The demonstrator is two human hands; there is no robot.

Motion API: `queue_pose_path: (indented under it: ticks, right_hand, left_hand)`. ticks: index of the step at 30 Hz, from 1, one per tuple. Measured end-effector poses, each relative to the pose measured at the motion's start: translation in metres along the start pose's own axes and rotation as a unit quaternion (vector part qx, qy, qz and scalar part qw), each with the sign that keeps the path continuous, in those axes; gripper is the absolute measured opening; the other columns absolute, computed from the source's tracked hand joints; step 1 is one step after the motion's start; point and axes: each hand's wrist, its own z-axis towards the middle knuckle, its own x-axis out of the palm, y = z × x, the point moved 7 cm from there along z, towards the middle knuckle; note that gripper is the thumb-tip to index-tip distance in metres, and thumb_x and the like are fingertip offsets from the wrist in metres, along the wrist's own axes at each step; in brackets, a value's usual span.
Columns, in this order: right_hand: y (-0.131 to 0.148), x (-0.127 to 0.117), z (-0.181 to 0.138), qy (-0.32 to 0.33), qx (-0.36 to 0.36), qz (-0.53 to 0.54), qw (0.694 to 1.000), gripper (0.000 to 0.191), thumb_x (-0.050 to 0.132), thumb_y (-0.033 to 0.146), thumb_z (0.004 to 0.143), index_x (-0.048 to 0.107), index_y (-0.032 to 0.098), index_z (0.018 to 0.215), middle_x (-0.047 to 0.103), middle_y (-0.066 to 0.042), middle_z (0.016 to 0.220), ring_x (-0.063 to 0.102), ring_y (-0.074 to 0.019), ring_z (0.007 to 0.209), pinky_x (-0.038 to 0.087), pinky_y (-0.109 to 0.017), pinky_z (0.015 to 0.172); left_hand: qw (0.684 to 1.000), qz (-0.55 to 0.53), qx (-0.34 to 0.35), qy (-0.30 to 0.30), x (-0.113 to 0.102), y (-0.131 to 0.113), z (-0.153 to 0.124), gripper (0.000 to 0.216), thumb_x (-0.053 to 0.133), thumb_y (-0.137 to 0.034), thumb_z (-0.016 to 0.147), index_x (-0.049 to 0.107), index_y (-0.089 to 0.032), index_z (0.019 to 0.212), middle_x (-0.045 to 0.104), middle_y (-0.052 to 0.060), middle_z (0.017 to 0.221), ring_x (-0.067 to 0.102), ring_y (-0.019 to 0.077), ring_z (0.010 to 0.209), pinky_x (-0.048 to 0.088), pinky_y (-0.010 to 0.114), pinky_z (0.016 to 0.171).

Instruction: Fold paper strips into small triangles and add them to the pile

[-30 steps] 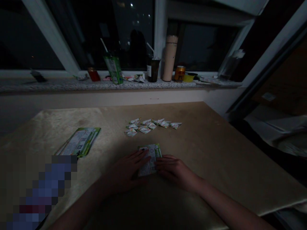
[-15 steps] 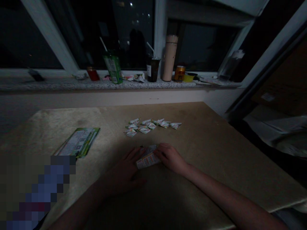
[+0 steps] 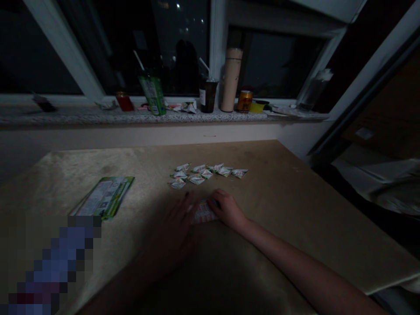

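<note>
A small sheet of printed paper (image 3: 204, 213), pale with reddish lettering, lies on the table between my hands. My right hand (image 3: 228, 210) has its fingers curled over the sheet's right end, gripping it against the tabletop. At the opposite end, my left hand (image 3: 179, 223) is in deep shadow and slightly blurred, its fingers stretched out and covering part of the paper. Beyond both hands lie several small folded paper pieces (image 3: 197, 178), whitish with green and orange print, set in loose rows.
A stack of green printed leaflets (image 3: 113, 192) lies on the table (image 3: 288, 205) at left, beside a pixelated area. Along the windowsill (image 3: 183, 117) stand a green cup (image 3: 152, 94), a dark cup (image 3: 208, 96), a tall pinkish flask (image 3: 231, 81), an orange can (image 3: 244, 101) and a red jar (image 3: 124, 101).
Both hands have moved slightly away from me along with the paper, which looks narrower and is more covered. The left hand's fingers have lifted and shifted forward. The folded pieces stay put.
</note>
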Motion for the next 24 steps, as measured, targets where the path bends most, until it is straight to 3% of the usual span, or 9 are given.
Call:
queue_pose_path:
  ticks: [2,6,15,24]
  right_hand:
    - [0.0,0.0,0.001,-0.003,0.001,-0.002,1.0,0.017,0.054,0.012,0.085,0.055,0.016,0.068,0.053,-0.002,0.074,0.051,-0.0129,0.068,0.038,-0.022,0.062]
    - [0.001,0.0,0.002,-0.01,0.002,0.006,1.0,0.013,0.055,0.01,0.083,0.057,0.016,0.071,0.055,-0.002,0.075,0.053,-0.0133,0.07,0.039,-0.022,0.064]
    - [-0.005,-0.001,0.003,-0.032,0.01,0.021,0.999,0.012,0.056,0.007,0.079,0.059,0.016,0.072,0.056,-0.001,0.073,0.053,-0.013,0.068,0.039,-0.022,0.063]
    - [-0.006,-0.001,0.005,-0.018,0.025,0.025,0.999,0.013,0.057,0.004,0.077,0.06,0.015,0.073,0.058,-0.002,0.075,0.054,-0.0136,0.07,0.039,-0.022,0.065]
  left_hand:
    - [0.999,0.013,0.042,0.015,0.007,-0.019,-0.003,0.067,0.043,-0.04,0.092,0.012,-0.018,0.148,0.02,0.01,0.153,0.02,0.0288,0.138,0.027,0.044,0.109]
    - [0.998,0.013,0.06,0.024,0.02,-0.035,-0.009,0.07,0.043,-0.045,0.091,0.014,-0.014,0.147,0.021,0.013,0.152,0.023,0.0287,0.137,0.026,0.044,0.11]
    - [0.998,-0.002,0.03,0.06,0.031,-0.025,-0.006,0.071,0.046,-0.049,0.089,0.022,-0.013,0.145,0.02,0.013,0.152,0.021,0.0281,0.138,0.026,0.043,0.11]
    - [0.997,-0.023,0.017,0.077,0.034,-0.022,-0.004,0.071,0.047,-0.047,0.088,0.021,-0.013,0.146,0.018,0.013,0.152,0.021,0.0271,0.138,0.027,0.042,0.11]
